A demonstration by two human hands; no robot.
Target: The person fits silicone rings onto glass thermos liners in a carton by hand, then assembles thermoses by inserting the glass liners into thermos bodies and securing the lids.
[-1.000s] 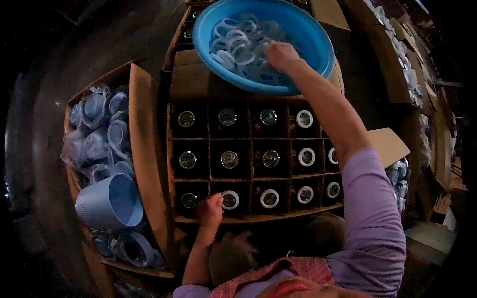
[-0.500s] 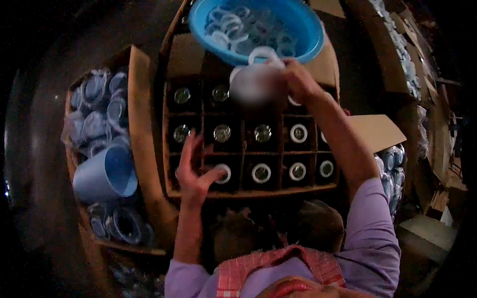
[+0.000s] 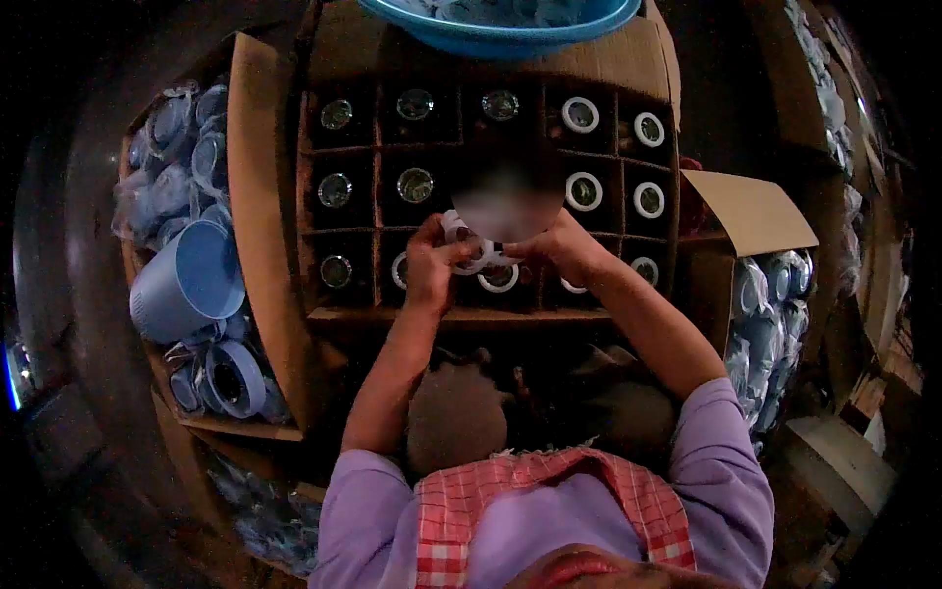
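My left hand (image 3: 432, 263) is closed on white rings (image 3: 471, 251) above the front part of a divided cardboard box (image 3: 412, 315). My right hand (image 3: 564, 250) is closed close beside it, also at the rings; a blurred patch hides part of its fingers. Glass items stand in the box's compartments, seen from above. Several at the right and front carry white rings, such as this ringed one (image 3: 584, 191). Others at the left and back show bare glass tops, like this glass item (image 3: 335, 190).
A blue basin (image 3: 500, 44) of rings sits beyond the compartments. At the left, an open carton (image 3: 265, 245) holds wrapped items and a light-blue container (image 3: 186, 285). Another carton (image 3: 706, 285) with wrapped items stands at the right, its flap (image 3: 751, 211) raised.
My right hand has come from the basin toward me, bringing white rings. My left hand has moved right from the compartments and closed on rings. The view has tilted, so the basin appears higher.
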